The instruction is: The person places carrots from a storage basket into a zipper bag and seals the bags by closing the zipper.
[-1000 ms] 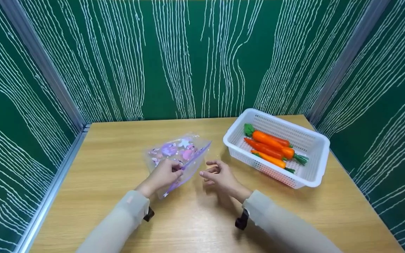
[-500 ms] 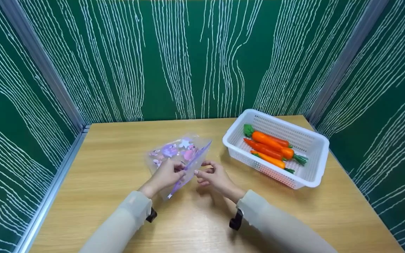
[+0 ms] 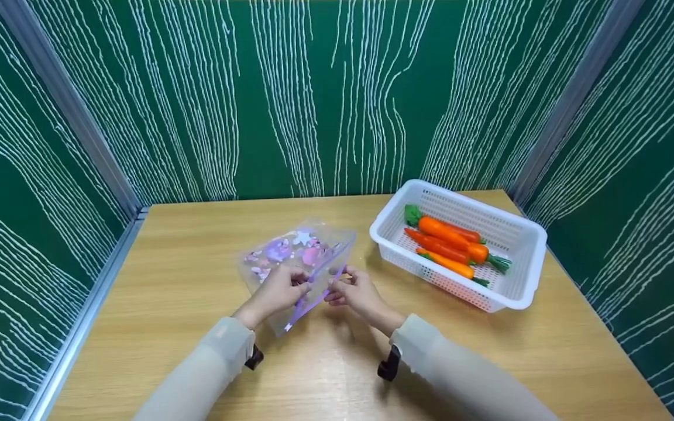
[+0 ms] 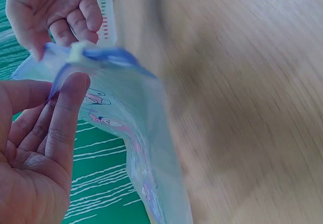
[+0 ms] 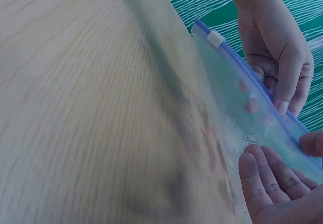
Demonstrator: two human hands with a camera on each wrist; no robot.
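A clear plastic zip bag with purple and pink cartoon prints and a purple zip edge is tilted up over the table. My left hand pinches one lip of its mouth between thumb and fingers. At the other lip is my right hand, thumb on one side of the edge and fingers on the other. The two lips stand apart between the hands in the head view. A white slider sits near one end of the zip in the right wrist view.
A white perforated basket stands at the right back, holding several orange and red carrots with green tops. Green panels with white lines enclose the wooden table at back and sides.
My right hand has moved left to the bag and taken hold of its near lip. The mouth of the bag has parted. My left hand has kept its grip, shifting slightly.
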